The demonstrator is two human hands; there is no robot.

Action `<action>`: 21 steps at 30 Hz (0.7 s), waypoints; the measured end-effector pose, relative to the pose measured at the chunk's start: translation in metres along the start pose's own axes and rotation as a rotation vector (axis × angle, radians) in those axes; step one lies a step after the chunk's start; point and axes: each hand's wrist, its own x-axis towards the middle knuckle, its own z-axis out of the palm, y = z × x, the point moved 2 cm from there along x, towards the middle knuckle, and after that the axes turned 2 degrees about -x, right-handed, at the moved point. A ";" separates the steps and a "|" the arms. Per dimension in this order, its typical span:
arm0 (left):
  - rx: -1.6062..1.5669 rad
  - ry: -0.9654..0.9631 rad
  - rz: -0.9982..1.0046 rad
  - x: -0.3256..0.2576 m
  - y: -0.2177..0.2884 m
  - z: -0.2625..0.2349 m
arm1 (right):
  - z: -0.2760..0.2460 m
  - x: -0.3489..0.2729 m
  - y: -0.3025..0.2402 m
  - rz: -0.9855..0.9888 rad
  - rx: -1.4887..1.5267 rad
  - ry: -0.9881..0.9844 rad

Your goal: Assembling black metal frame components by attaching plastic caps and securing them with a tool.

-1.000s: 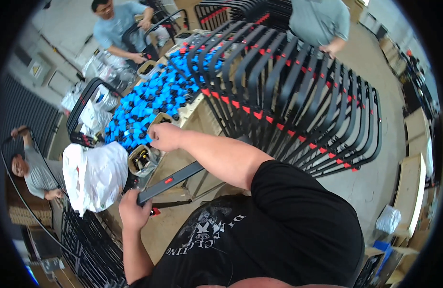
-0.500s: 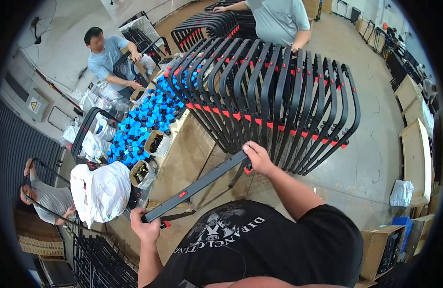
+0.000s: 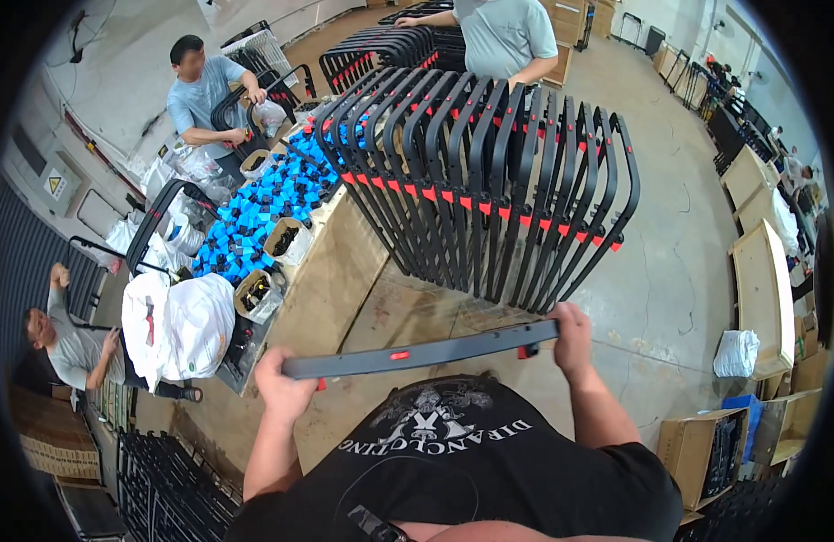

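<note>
A black metal tube frame (image 3: 435, 351) with a small red button on its bar lies crosswise in front of my body, nearly level. My left hand (image 3: 284, 387) is closed around its left end, and my right hand (image 3: 571, 339) grips the right end. Red parts show below the bar near both hands; the rest of the frame under it is mostly hidden. Just beyond stands a long row of similar black frames (image 3: 482, 163) with red fittings, upright and packed close together.
Left of the row, a wooden-topped table (image 3: 331, 271) bears a heap of blue-and-black pieces (image 3: 245, 221) and small boxes of black parts (image 3: 289, 240). A white sack (image 3: 196, 325) stands at its near end. Three co-workers are around. Open cartons (image 3: 706, 461) lie at the right.
The frame has swung from a steep slant to nearly level. My right hand has moved right and nearer to me; my left hand has risen slightly. Both keep their grip.
</note>
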 end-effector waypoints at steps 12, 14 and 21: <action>-0.499 -0.350 0.016 -0.033 0.197 0.236 | -0.319 -0.030 0.007 0.069 0.171 0.462; -0.441 -0.398 0.124 -0.038 0.238 0.295 | -0.372 -0.042 0.019 0.155 0.021 0.700; -0.498 -0.615 0.397 -0.075 0.408 0.432 | -0.547 -0.073 0.055 0.109 0.141 1.022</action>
